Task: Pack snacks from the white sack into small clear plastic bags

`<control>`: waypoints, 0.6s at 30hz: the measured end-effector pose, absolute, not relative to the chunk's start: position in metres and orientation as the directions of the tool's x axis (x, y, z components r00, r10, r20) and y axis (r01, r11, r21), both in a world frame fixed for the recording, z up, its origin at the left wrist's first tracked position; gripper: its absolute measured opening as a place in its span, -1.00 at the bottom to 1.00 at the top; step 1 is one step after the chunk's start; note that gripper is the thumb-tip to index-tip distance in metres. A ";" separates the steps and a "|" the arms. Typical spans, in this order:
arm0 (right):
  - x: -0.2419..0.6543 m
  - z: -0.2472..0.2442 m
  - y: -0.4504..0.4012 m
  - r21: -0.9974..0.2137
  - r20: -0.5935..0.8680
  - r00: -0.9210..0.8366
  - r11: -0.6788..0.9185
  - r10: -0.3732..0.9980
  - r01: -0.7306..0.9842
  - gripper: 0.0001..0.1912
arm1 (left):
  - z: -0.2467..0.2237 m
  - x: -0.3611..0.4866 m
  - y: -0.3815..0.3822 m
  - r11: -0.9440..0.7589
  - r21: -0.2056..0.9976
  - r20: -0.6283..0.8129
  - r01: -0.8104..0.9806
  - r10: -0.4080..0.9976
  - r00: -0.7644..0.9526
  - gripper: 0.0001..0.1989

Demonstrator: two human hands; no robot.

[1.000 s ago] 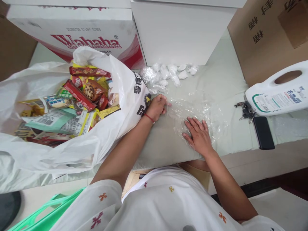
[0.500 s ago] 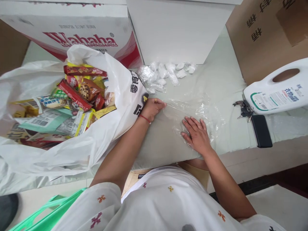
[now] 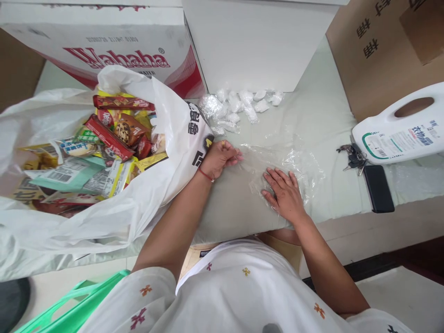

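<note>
"What's at your far left?"

"A white plastic bag [image 3: 176, 122], gaping wide, with packets of snacks [image 3: 109, 138] heaped inside."

"And next to it?"

"My left hand [image 3: 224, 159], with a red bracelet [image 3: 206, 175] at the wrist, just beside the bag. The fingers are half curled, thumb and fingertips close together at the left edge of the clear film [image 3: 268, 157]. I can't tell whether I've pinched that edge or am only touching it."

"Where does the film lie?"

"On the pale green cloth [image 3: 328, 111], stretching right from my left fingertips and under my right hand [image 3: 284, 196]. Beyond my left hand, near the boxes, is a cluster of crumpled plastic lumps [image 3: 239, 105]."

"What's the right hand doing?"

"It's flat, palm down on the film, fingers spread. It grasps nothing, and the creased film shows on both sides of it."

"Further right?"

"Keys [image 3: 354, 158], well apart from my hand, then a black phone [image 3: 379, 188] and a white bottle [image 3: 398, 134] on its side."
</note>
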State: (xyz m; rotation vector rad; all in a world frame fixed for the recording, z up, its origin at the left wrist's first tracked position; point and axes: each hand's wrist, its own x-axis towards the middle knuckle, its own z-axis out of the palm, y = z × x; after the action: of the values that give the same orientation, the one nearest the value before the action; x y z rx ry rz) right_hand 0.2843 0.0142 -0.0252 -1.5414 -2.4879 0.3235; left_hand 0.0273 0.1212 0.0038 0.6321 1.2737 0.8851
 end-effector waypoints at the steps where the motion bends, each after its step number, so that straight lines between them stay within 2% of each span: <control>1: 0.284 -0.025 0.014 -0.289 0.049 -0.438 0.432 0.898 0.854 -0.45 | 0.003 0.027 0.121 0.533 0.825 -0.538 -0.187 0.842 0.022 -0.64; 5: 0.285 -0.025 0.014 -0.296 0.040 -0.438 0.429 0.898 0.853 -0.43 | 0.001 0.028 0.121 0.495 0.853 -0.514 -0.167 0.851 -0.107 -0.58; 10: 0.285 -0.026 0.014 -0.291 0.039 -0.438 0.429 0.898 0.855 -0.44 | -0.003 0.027 0.131 0.437 0.867 -0.481 -0.239 0.859 -0.177 -0.70; 12: 0.286 -0.025 0.014 -0.289 0.032 -0.432 0.422 0.901 0.859 -0.44 | -0.003 0.028 0.133 0.424 0.883 -0.464 -0.203 0.854 -0.234 -0.73; 14: 0.284 -0.024 0.014 -0.287 0.022 -0.427 0.415 0.904 0.863 -0.44 | 0.003 0.034 0.129 0.398 0.916 -0.392 -0.053 0.857 -0.334 -0.74; 16: 0.281 -0.022 0.013 -0.284 0.014 -0.423 0.410 0.906 0.867 -0.43 | 0.015 0.049 0.114 0.314 0.931 -0.220 0.189 0.891 -0.397 -0.76; 18: 0.274 -0.022 0.013 -0.277 0.011 -0.411 0.398 0.911 0.875 -0.43 | 0.032 0.073 0.095 0.153 0.904 -0.016 0.398 0.945 -0.328 -0.84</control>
State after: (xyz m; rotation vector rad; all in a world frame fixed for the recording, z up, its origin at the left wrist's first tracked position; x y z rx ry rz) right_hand 0.2738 0.0125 -0.0222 -1.6045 -2.4882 0.3433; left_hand 0.0727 0.0949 0.0323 1.2804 1.8189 1.1389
